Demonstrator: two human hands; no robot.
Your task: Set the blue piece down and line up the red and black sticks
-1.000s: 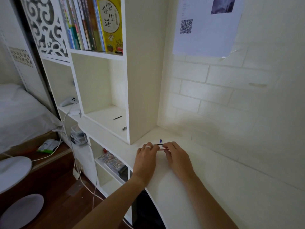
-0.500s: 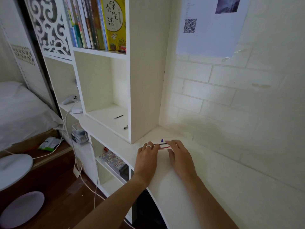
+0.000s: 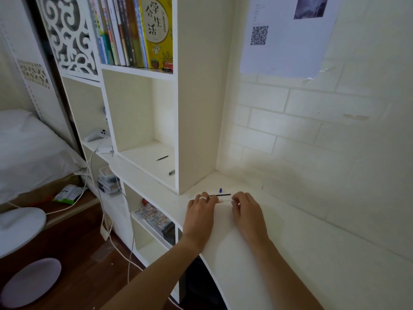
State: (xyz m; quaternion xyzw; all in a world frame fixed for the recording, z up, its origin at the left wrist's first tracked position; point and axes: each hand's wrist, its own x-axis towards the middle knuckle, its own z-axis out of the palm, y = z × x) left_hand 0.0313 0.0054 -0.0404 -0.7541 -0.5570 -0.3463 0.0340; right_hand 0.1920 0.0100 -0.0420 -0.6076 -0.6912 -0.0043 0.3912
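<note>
Together, both hands worked at one small spot on the white table [image 3: 290, 253], near the far corner where the shelf unit [image 3: 199, 108] meets the brick-patterned wall [image 3: 312, 130]. The left hand [image 3: 200, 214], a ring on one finger, and the right hand [image 3: 248, 211] lay palm-down and close together, their fingertips curled onto the two ends of a thin pale pen tube [image 3: 223, 200] that stretched left to right between them — a grip at each end that looked suited to pulling or fitting the piece, though the fingertips hid the ends themselves. Just beyond it, a little farther from the person, lay a slim black refill [image 3: 220, 195], roughly parallel to the tube and apart from it, and just past that stood a tiny blue cap [image 3: 220, 190]; the parts seemed set close by so they stayed within reach. To the left, in the open cubby of the shelf unit, lay a thin dark stick [image 3: 162, 158] and a short dark pen piece [image 3: 171, 172] at the cubby's near edge. Books [image 3: 134, 30] stood on the shelf above, and a printed sheet with a QR code [image 3: 288, 34] hung on the wall. Farther left a white controller [image 3: 97, 134] rested on a lower shelf, cables [image 3: 131, 220] trailed to the wooden floor, and a bed [image 3: 29, 148] showed at the left edge.
</note>
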